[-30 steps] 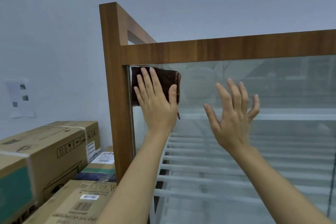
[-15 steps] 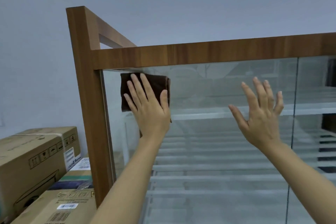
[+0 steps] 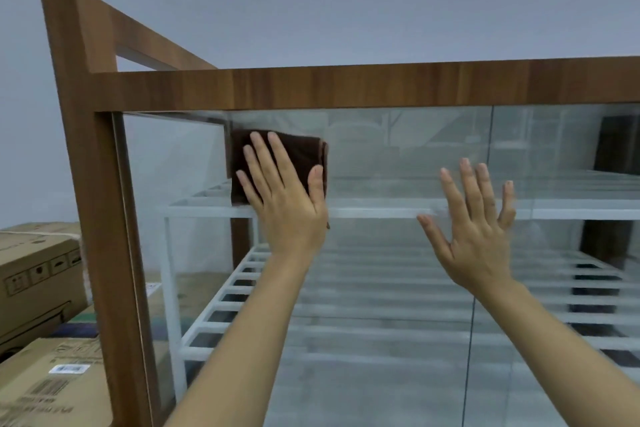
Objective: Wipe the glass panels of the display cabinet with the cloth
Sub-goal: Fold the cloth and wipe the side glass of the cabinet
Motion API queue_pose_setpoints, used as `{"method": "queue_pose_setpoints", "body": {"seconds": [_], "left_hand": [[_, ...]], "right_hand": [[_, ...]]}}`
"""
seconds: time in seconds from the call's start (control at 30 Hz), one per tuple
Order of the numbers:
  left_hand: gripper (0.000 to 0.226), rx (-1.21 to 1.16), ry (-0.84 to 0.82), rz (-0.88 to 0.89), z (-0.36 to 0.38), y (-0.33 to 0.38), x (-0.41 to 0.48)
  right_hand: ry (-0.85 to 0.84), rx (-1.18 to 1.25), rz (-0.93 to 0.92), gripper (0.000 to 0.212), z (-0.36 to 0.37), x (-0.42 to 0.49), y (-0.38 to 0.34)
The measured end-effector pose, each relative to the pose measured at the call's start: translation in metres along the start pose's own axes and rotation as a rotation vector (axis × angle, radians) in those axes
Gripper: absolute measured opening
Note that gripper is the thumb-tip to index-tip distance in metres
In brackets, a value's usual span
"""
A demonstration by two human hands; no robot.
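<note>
- The brown cloth lies flat against the front glass panel, up near the top rail, toward ten o'clock in the view.
- The left hand presses it there with fingers spread flat, palm pinning the cloth rather than clenching it.
- The right hand, at about three o'clock from the left, is spread wide and holds nothing; whether it touches the glass I cannot tell.
- The wiping looks early: only the upper left corner is under the cloth. The lower glass, the panel past the seam at two o'clock and the side panel appear left to do.
- Cardboard boxes sit at eight o'clock, beside the wooden frame.
</note>
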State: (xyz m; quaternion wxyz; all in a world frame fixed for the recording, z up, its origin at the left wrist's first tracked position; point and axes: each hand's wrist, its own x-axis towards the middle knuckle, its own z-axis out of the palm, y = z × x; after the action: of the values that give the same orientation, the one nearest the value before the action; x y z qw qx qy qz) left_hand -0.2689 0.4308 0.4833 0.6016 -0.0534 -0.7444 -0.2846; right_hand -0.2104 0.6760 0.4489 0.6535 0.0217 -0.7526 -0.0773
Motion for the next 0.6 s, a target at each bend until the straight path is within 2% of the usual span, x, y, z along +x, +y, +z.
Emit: {"method": "queue_pose_setpoints", "body": {"seconds": [0.17,0.3,0.4,0.5,0.6], "left_hand": [[0.072,0.066,-0.203,0.238,0.002,-0.008,-0.149],[0.072,0.081,-0.096,0.206,0.008,0.028,-0.067],[0.073,0.065,-0.042,0.097,0.008,0.058,-0.010],[0.073,0.055,-0.078,0.072,0.016,0.066,-0.059],[0.072,0.085,-0.220,0.273,0.016,0.063,-0.151]], "right_hand": [[0.035,-0.013,-0.037,0.068,0.003,-0.002,0.000],[0.060,0.037,-0.041,0.066,0.003,-0.001,0.001],[0.096,0.240,-0.027,0.056,-0.003,-0.001,0.005],[0.113,0.359,0.037,0.049,-0.013,-0.010,0.024],[0.048,0.290,0.058,0.051,-0.016,-0.022,0.052]]}}
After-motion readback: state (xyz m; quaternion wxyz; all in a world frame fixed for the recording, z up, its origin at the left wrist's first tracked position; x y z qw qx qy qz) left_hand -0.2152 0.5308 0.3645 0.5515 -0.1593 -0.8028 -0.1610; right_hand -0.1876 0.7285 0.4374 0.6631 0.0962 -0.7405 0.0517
